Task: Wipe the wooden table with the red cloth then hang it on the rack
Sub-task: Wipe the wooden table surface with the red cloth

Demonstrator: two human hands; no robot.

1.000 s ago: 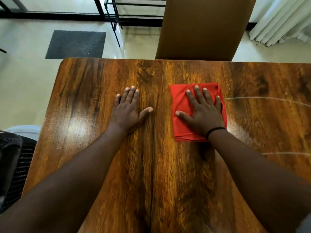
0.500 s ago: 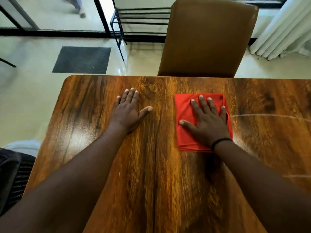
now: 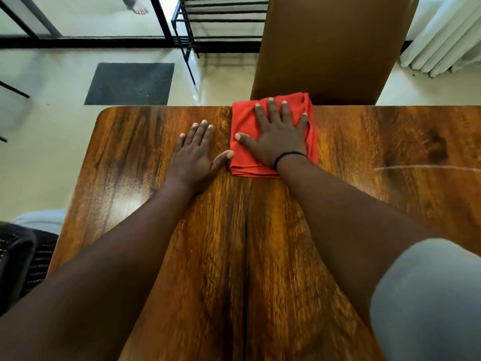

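My R hand [image 3: 277,138] lies flat on the red cloth [image 3: 244,149], fingers straight and spread, pressing down, not gripping. Black band on that wrist. The cloth is folded to a rough square at the table's [image 3: 364,152] far edge, about 12 o'clock from me; its far end hangs a bit over that edge, right in front of the brown chair back [image 3: 330,45]. My L hand [image 3: 195,157] is flat on bare wood at 9 o'clock of the cloth, palm down, fingers straight, holding nothing; thumb tip just beside the cloth's left edge, can't tell if touching. Black metal rack [image 3: 221,20] on the floor at 11 o'clock, well apart from the cloth. Grey mat [image 3: 130,83] at 10 o'clock. White curtain [image 3: 442,43] at 2 o'clock.
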